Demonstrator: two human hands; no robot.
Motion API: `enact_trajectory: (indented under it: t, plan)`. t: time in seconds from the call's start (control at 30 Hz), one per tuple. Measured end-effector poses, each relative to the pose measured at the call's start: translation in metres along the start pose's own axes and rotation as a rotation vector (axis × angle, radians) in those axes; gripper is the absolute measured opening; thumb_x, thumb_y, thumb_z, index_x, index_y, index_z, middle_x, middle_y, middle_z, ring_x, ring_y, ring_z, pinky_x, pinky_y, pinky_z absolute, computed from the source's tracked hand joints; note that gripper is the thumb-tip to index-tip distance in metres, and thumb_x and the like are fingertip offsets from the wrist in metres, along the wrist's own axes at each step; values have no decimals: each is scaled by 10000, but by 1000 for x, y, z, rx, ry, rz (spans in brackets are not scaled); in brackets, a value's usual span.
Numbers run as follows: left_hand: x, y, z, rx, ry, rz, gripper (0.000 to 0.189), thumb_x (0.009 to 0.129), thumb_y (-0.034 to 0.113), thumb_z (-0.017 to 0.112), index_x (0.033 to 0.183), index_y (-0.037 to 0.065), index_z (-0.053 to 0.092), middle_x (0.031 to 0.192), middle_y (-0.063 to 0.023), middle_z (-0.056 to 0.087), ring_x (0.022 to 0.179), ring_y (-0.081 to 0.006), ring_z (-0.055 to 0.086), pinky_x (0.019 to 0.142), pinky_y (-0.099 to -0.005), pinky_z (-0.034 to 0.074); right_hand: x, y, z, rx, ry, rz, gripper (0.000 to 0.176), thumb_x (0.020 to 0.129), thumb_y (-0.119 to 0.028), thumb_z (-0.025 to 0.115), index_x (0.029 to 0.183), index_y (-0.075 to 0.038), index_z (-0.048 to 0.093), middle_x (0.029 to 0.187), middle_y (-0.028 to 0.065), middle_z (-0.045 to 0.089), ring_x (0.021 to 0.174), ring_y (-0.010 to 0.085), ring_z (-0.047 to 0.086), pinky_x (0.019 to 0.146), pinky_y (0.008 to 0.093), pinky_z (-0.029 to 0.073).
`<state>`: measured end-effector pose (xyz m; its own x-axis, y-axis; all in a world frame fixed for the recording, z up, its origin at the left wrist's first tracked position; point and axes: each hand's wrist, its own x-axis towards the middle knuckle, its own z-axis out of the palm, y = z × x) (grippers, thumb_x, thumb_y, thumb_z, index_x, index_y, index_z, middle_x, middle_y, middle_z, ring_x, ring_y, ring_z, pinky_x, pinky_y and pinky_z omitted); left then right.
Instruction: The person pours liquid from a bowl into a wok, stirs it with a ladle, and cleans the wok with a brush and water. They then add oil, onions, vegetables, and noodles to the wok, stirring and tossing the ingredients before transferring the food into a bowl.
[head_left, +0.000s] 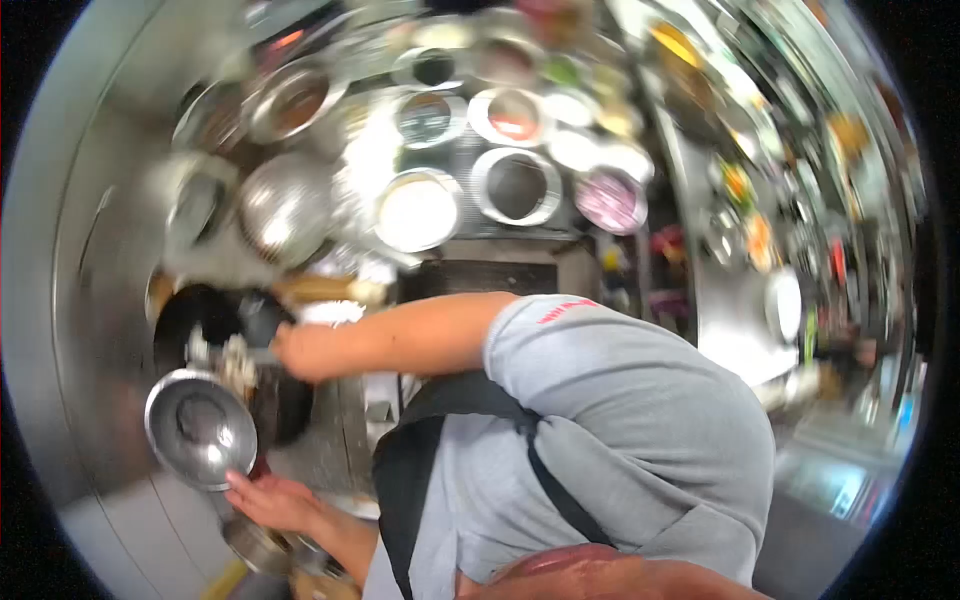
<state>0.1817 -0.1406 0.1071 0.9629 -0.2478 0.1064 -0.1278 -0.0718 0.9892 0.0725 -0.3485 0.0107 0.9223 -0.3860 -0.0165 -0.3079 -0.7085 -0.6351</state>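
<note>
My left hand (pixel 268 500) supports a shiny metal bowl (pixel 190 440) at its lower rim, with the fingers reaching under it. The bowl overlaps the near side of a large black wok (pixel 285 405) in this view. Pale food pieces (pixel 238 368) show just above the bowl's rim, over the wok. Across the wok reaches my right hand (pixel 300 352), closed, with a greyish strip beside its fingers. Motion blur hides what the right hand grips, and I cannot tell its kind.
Several metal bowls and tubs, one with chopped purple pieces (pixel 610 200), cover the counter above. A perforated metal strainer (pixel 287 208) stands near the wok. Steel wall panels (pixel 80 330) run along the left. A long steel counter with a white plate (pixel 783 305) lies at right.
</note>
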Motion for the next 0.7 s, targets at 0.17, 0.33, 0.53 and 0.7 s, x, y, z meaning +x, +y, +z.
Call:
enact_trajectory:
  t: [0.17, 0.33, 0.53, 0.7]
  plan:
    - [-90, 56, 128, -204, -524, -65, 318, 1008, 295, 604, 1115, 1, 551, 968, -102, 625, 842, -193, 605, 725, -326, 493, -176, 54, -76, 405, 141, 237, 470, 850, -154, 550, 1296, -9, 588, 1194, 270, 622, 1074, 428, 626, 926, 515, 492]
    - [-251, 61, 246, 269, -1546, -190, 236, 985, 247, 626, 1078, 32, 607, 942, -54, 642, 781, -115, 612, 625, -262, 501, -450, 98, -27, 419, 513, 808, 449, 857, -209, 570, 1257, -10, 616, 1158, 223, 667, 1116, 377, 634, 949, 463, 503]
    - [-522, 15, 304, 548, -2401, -96, 282, 968, 251, 638, 1086, -5, 651, 956, -61, 660, 779, -126, 620, 697, -286, 531, -688, 17, 86, 334, 489, 1069, 210, 857, -107, 606, 1011, -18, 718, 1013, 143, 717, 879, 270, 710, 764, 352, 583]
    - [-658, -55, 293, 505, -2617, -398, 381, 989, 275, 625, 1204, -37, 582, 1052, -126, 653, 930, -215, 680, 805, -350, 575, -729, -43, 100, 1293, 1246, 1481, 286, 893, -178, 632, 1060, 47, 689, 970, 131, 725, 881, 197, 712, 762, 299, 563]
